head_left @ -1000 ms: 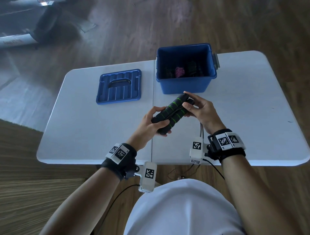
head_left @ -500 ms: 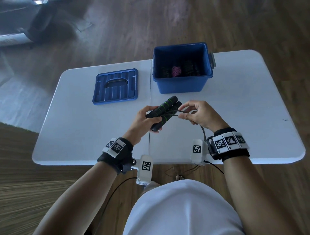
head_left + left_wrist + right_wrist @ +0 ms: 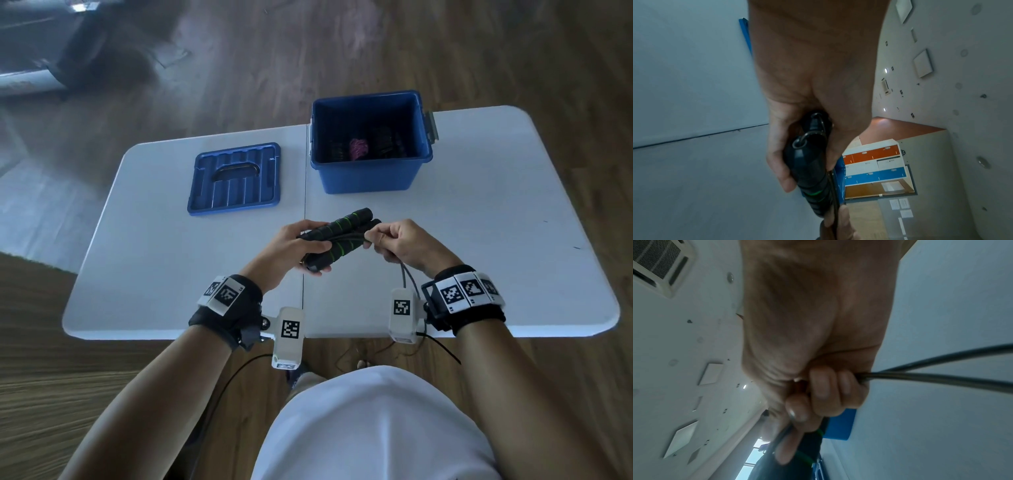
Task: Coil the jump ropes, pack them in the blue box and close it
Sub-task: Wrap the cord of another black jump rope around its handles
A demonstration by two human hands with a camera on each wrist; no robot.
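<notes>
My left hand (image 3: 301, 245) grips the two black jump rope handles with green rings (image 3: 342, 229) side by side above the white table's (image 3: 496, 219) near half; they appear in the left wrist view as the handles (image 3: 809, 164). My right hand (image 3: 387, 240) pinches the dark rope (image 3: 406, 277) close to the handles' far ends, and two strands (image 3: 941, 378) run out of its fist and hang over the table edge. The open blue box (image 3: 370, 174) stands behind the hands, with dark coiled ropes and a pink one (image 3: 358, 149) inside. Left of it lies the blue lid (image 3: 236, 180), flat.
The table's near edge (image 3: 342, 332) runs just under my wrists, with wooden floor (image 3: 308, 51) all around. Grey latches (image 3: 432, 125) stick out at the box's sides. Cables from the wrist cameras hang below the table edge.
My right hand let go of the handles' ends and took hold of the rope, pulling it taut across the handles. The left hand keeps its grip, with the handles lowered toward me.
</notes>
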